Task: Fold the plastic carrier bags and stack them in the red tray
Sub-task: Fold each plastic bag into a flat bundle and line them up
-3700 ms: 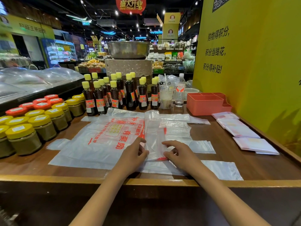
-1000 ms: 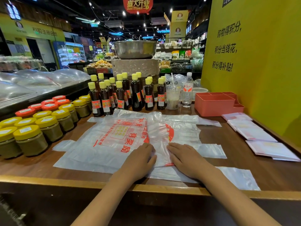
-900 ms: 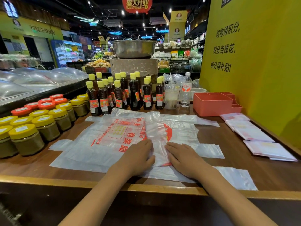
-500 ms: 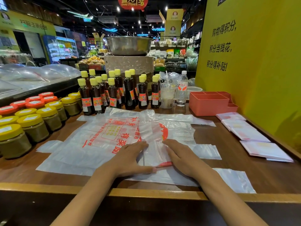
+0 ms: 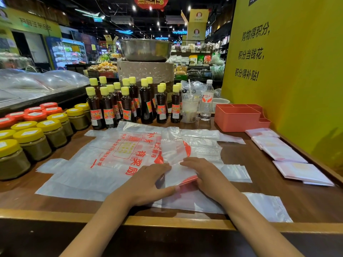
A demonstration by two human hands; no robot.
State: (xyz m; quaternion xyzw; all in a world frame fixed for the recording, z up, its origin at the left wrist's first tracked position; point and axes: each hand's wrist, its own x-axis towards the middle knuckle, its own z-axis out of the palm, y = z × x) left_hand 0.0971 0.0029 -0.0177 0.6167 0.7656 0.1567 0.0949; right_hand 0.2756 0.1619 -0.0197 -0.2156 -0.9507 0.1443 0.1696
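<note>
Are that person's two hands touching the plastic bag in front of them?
Touching. The head view shows the left hand and right hand lying flat on the narrow folded bag, fingers straight, pressing it onto the table.

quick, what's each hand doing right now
Left hand: open, pressing flat on the folded bag.
Right hand: open, pressing the same bag.

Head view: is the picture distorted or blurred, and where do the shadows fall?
Head view: wide-angle bending curves the counter edge and yellow wall; the hands and bag are sharp, the shop background soft; a dark shadow lies on the wall's lower right.
</note>
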